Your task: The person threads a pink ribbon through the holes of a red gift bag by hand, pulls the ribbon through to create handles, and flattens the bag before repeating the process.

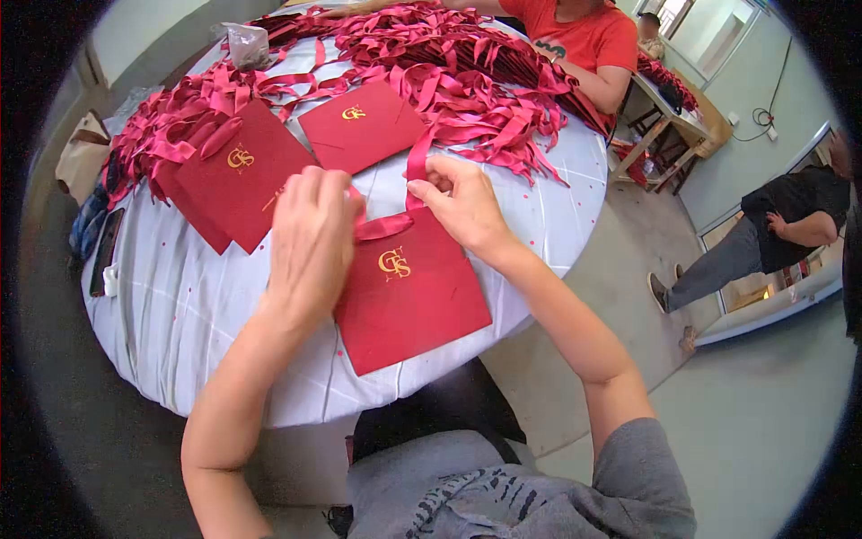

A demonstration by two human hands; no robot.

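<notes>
A red bag with gold lettering [413,292] lies flat near the table's front edge, its pink ribbon [384,228] at the top. My right hand [462,199] pinches a length of that ribbon between thumb and fingers, above the bag's upper right. Over the upper left corner of the bag is my left hand [312,235], fingers bent together by the ribbon; what they grip is hidden. Behind my hands lies another red bag [359,126]. Farther left, overlapping red bags [247,171] rest under loose ribbons.
A long pile of red bags and ribbons [467,81] covers the back of the round white-clothed table [215,314]. A clear plastic bag [247,45] and a phone [108,251] lie at the left. A person in red [593,45] sits behind; another person [781,216] stands right.
</notes>
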